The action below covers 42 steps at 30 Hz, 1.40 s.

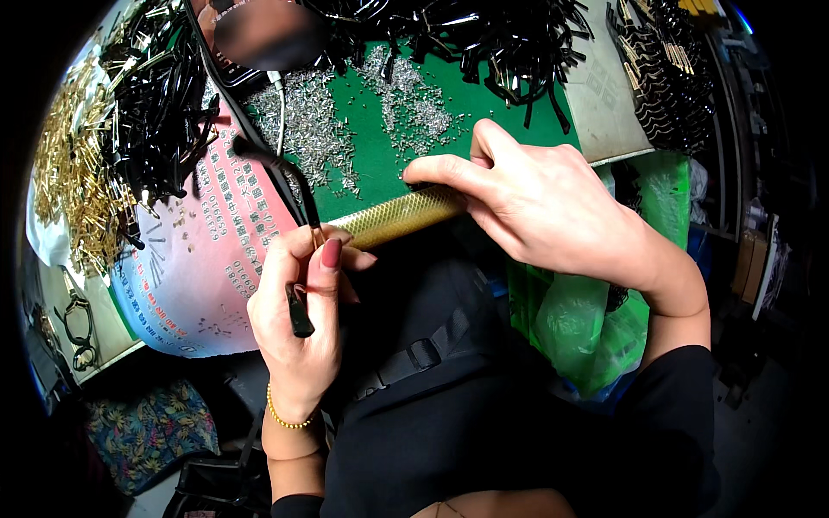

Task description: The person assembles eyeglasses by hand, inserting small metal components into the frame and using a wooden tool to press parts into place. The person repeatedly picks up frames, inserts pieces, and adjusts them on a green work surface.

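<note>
My left hand (298, 319) is closed in a pinch around a black eyeglass temple (281, 168), whose long dark arm rises above the fingers. A thin gold-coloured metal part shows beside my thumb, and a black end (300, 312) sticks out below the fingers. My right hand (544, 194) reaches over the near edge of the green mat (509, 116), one finger stretched left and its tip close to loose tiny metal screws (410, 99). Nothing shows in it; its other fingers are bent or partly hidden. A gold mesh-patterned roll (393, 220) lies along the bench edge between my hands.
Another heap of tiny metal parts (311, 121) lies on the mat. Black temples (160, 112) and gold-coloured pieces (73, 147) pile up at left, more black temples (484, 34) at the back. A green plastic bag (587, 332) hangs at right; a white cable (279, 112) crosses the mat.
</note>
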{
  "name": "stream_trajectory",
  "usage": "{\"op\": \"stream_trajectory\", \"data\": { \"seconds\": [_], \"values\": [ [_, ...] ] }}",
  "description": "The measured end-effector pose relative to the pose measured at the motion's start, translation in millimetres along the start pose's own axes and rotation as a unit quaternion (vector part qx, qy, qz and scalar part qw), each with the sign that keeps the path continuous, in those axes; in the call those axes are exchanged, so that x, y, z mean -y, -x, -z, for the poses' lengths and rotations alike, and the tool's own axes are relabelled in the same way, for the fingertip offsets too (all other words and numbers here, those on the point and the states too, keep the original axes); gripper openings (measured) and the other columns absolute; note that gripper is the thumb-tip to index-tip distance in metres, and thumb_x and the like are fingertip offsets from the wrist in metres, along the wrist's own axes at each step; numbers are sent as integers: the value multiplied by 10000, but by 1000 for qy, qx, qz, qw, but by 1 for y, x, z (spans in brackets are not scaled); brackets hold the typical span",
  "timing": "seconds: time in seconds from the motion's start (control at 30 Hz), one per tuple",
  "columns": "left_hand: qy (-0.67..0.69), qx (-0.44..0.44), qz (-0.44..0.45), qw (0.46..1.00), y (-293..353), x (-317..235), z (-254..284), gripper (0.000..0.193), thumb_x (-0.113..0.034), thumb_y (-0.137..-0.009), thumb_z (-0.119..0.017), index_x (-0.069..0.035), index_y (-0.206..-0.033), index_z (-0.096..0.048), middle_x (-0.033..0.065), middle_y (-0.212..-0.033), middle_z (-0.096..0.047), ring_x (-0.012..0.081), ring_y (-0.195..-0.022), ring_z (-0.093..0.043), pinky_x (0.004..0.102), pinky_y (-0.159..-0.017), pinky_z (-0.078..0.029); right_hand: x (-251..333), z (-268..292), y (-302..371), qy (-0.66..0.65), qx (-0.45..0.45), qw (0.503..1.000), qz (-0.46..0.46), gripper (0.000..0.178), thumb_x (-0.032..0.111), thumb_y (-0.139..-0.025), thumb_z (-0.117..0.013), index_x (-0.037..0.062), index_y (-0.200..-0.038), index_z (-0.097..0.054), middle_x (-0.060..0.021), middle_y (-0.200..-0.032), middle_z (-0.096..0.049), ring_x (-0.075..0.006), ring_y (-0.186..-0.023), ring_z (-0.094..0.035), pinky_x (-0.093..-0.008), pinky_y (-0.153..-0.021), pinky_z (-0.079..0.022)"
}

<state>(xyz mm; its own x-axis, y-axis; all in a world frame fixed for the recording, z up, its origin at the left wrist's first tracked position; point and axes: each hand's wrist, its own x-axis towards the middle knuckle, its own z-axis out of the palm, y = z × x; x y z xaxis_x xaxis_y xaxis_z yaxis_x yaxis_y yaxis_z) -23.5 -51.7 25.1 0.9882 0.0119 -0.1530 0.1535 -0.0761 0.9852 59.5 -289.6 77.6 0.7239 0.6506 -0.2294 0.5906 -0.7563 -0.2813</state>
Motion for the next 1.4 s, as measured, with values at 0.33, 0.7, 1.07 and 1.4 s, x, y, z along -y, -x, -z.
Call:
{"op": "stream_trajectory", "data": {
  "seconds": [0.33,0.7,1.07,1.4],
  "values": [
    [8,-22,15,1000,0,6,2,211,-83,-1057,-524,56,-1186,-614,109,-919,-734,97,-746,-673,214,-616,-496,0,-2,1,10,2,1000,-12,501,107,-879,-662,253,-1349,-569,-95,-912,-518,-264,-687,-636,-399,-550,-513],
    [-2,-11,-1,1000,-10,0,0,246,-136,-1057,-554,28,-1213,-651,51,-798,-732,23,-571,-544,189,-539,-434,17,15,-13,-160,116,980,-21,453,154,-979,-534,203,-1425,-467,-233,-1061,-596,-374,-780,-684,-481,-717,-563],
    [-254,-88,-240,933,-14,24,-3,274,-7,-947,-652,33,-1217,-654,120,-883,-732,194,-648,-669,302,-601,-517,40,30,-32,-556,238,776,-180,460,130,-1051,-450,89,-1485,-303,-13,-866,-505,-73,-560,-565,-230,-493,-471],
    [-380,-50,-290,877,-17,16,4,184,64,-879,-598,37,-1037,-690,171,-979,-724,302,-792,-680,357,-732,-548,28,-5,-9,-164,-36,984,50,432,203,-985,-579,-25,-1297,-387,-226,-967,-584,-387,-700,-644,-453,-589,-542]
  ]
}}
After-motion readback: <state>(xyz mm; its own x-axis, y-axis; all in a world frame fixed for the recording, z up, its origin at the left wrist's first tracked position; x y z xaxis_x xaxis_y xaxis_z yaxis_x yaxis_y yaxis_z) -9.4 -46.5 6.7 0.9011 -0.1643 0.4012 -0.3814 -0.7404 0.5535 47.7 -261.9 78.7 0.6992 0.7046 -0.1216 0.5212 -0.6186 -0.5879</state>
